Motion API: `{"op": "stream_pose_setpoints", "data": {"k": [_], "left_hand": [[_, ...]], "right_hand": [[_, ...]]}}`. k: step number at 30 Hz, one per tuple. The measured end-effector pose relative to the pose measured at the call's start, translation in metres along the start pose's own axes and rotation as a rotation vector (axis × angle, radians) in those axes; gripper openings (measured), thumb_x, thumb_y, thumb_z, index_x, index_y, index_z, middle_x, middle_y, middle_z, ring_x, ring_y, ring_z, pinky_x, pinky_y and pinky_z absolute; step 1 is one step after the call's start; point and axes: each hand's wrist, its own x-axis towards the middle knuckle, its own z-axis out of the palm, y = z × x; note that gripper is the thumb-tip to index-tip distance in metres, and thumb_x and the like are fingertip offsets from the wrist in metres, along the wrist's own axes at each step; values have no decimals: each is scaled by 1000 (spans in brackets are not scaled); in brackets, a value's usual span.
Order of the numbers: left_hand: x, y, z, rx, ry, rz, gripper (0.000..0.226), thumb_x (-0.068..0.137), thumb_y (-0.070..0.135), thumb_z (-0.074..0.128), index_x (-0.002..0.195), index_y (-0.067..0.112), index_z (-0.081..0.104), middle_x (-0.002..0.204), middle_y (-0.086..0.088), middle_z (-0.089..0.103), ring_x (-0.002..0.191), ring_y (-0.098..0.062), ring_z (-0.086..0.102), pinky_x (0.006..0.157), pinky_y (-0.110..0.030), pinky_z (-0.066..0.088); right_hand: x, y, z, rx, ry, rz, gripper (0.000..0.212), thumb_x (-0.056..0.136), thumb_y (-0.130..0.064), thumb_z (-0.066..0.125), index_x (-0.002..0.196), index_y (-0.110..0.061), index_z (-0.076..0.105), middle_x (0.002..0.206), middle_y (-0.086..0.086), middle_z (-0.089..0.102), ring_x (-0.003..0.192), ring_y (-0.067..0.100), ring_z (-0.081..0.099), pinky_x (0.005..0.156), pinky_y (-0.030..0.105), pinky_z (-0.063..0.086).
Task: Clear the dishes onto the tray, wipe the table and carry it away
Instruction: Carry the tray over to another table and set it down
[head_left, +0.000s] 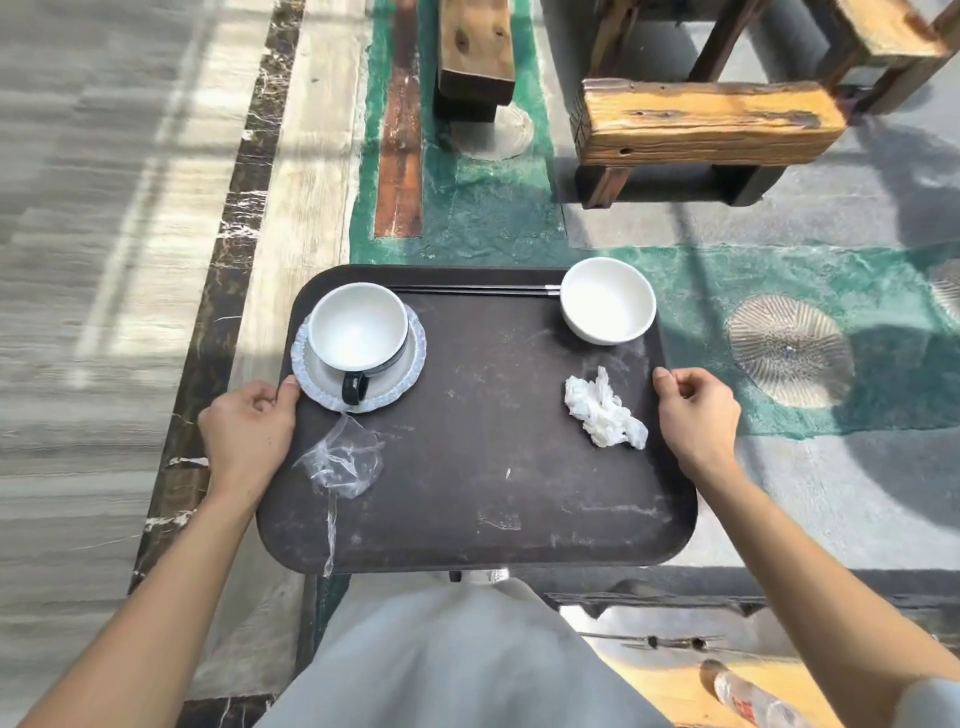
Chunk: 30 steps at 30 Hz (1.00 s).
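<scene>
Tray (478, 493): cup (358, 327) on saucer (402, 384) far left; bowl (608, 300) far right; chopsticks (467, 290) far edge; tissue (602, 410) right; wrapper (343, 457) left | left hand (247, 434), right hand (696, 413): clamped on tray edges.

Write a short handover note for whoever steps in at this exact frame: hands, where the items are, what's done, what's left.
Left hand grips the left rim of the tray; right hand grips the right rim.
On the tray: cup on its saucer far left, chopsticks along the far edge, white bowl far right, crumpled tissue right, clear plastic wrapper near left.
Done: dishes loaded, tray apparently lifted over the floor.
Left: carry it away. Whether the table was wiped cannot be seen.
</scene>
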Motion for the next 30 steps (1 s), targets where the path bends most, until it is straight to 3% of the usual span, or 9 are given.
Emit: {"op": "stream_pose_setpoints", "data": {"k": [3, 9, 16, 20, 22, 24, 30], "left_hand": [[40, 19, 17, -15, 3, -9, 42, 91, 35, 66, 59, 10, 56, 49, -10, 48, 61, -27, 45, 68, -30, 37], [133, 49, 56, -33, -1, 7, 46, 91, 37, 65, 59, 5, 58, 52, -17, 53, 68, -25, 50, 67, -31, 38], [260, 86, 86, -43, -45, 23, 45, 91, 37, 65, 59, 8, 56, 55, -17, 55, 57, -30, 52, 65, -29, 38], [323, 110, 100, -55, -63, 59, 45, 91, 35, 66, 56, 9, 53, 53, -14, 52, 64, -26, 50, 63, -9, 34], [352, 120, 110, -59, -71, 50, 46, 91, 35, 66, 55, 9, 53, 54, -15, 53, 68, -25, 52, 68, -23, 39], [378, 131, 122, -67, -70, 60, 46, 91, 34, 66, 55, 10, 52, 54, -12, 52, 57, -27, 50, 69, -30, 39], [452, 169, 171, -46, -88, 27, 42, 89, 34, 67, 56, 10, 55, 54, -9, 53, 57, -30, 51, 70, -32, 39]], "right_hand": [[40, -21, 13, 4, 2, -7, 23, 96, -32, 62, 85, -13, 66, 77, 2, 65, 80, 23, 58, 77, 28, 34], [119, -66, 53, 6, 15, 16, 25, 96, -34, 61, 85, -12, 67, 73, -2, 64, 79, 22, 59, 76, 28, 35], [203, -134, 100, -12, 57, 38, 29, 94, -37, 62, 86, -10, 70, 75, 3, 67, 80, 28, 62, 80, 34, 43], [244, -169, 119, -3, 77, 60, 28, 94, -39, 62, 85, -13, 68, 72, -1, 66, 83, 30, 64, 85, 39, 47], [265, -184, 128, -16, 71, 63, 29, 94, -40, 62, 87, -13, 69, 75, 0, 67, 83, 28, 63, 88, 40, 47], [287, -197, 135, -18, 74, 62, 29, 95, -39, 61, 87, -12, 69, 75, -1, 66, 82, 27, 62, 87, 39, 46], [372, -224, 159, -16, 71, 85, 28, 94, -38, 63, 84, -12, 69, 71, -3, 65, 80, 29, 65, 81, 38, 47]]}}
